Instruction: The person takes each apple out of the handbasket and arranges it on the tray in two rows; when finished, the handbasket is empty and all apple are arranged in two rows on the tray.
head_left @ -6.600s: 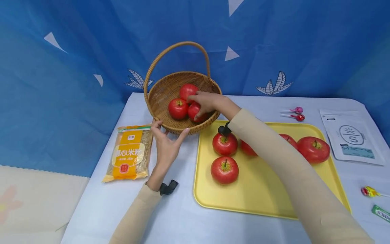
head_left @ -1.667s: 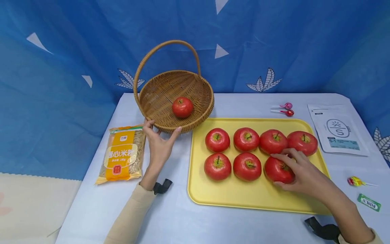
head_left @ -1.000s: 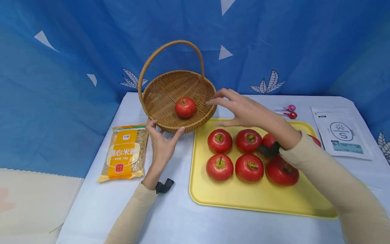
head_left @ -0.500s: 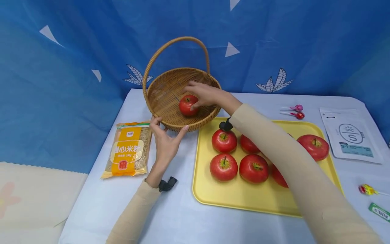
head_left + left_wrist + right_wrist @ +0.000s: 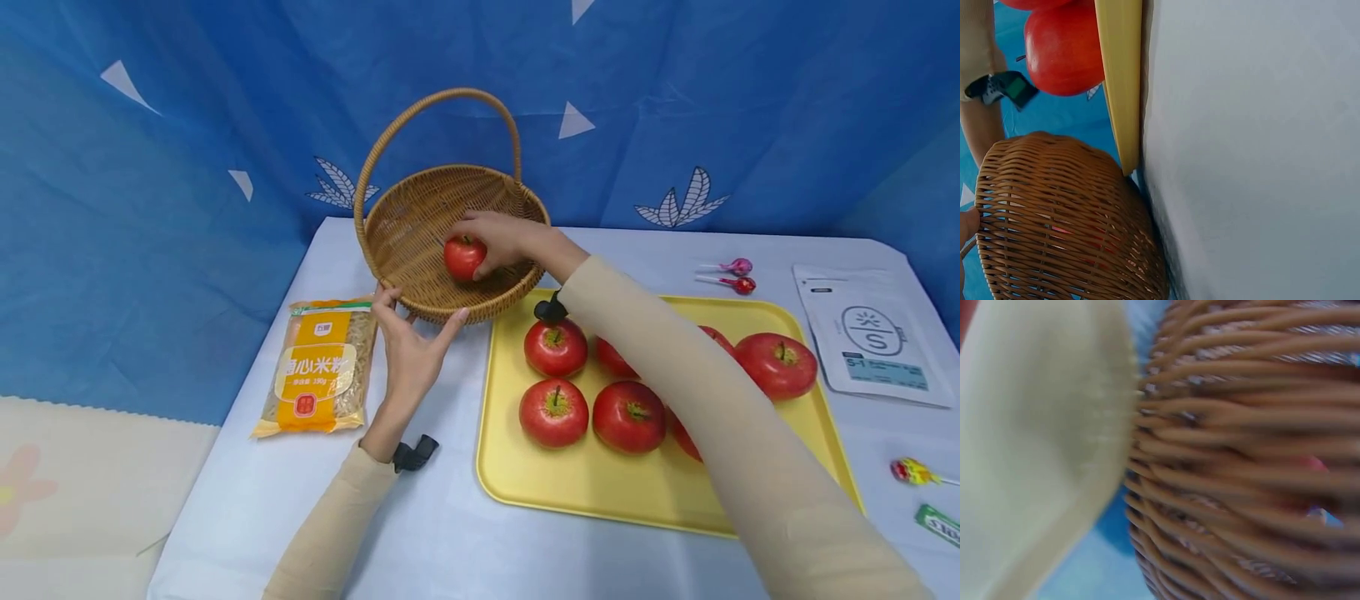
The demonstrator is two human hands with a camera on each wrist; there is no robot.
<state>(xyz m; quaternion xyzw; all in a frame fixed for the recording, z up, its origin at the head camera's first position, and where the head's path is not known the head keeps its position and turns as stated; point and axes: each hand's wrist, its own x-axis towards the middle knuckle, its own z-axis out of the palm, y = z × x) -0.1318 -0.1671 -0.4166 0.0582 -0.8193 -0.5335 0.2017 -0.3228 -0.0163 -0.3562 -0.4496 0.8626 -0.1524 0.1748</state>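
Observation:
A wicker basket [image 5: 408, 229] with a tall arched handle stands tilted toward me at the back of the table. My left hand [image 5: 408, 358] holds its front rim at the lower left, fingers and thumb spread along the edge. Inside lies a single red apple [image 5: 463, 258], and my right hand [image 5: 506, 240] grips it from the right, fingers over the top and thumb below. Several more red apples [image 5: 553, 414] sit in rows on a yellow tray [image 5: 585, 487]; my right forearm hides part of them. Wickerwork [image 5: 1241, 444] fills much of the right wrist view, blurred.
An orange bag of rice noodles [image 5: 315, 367] lies left of my left hand. Right of the tray are a white pouch [image 5: 870, 333], a yellow lollipop [image 5: 911, 472] and a green wrapped packet [image 5: 939, 523]. Two lollipops [image 5: 738, 267] lie behind the tray.
Earlier the basket held three apples; now it holds one. My right hand has left an apple on the tray, moved to the basket and closed round the remaining apple. My left hand kept its hold.

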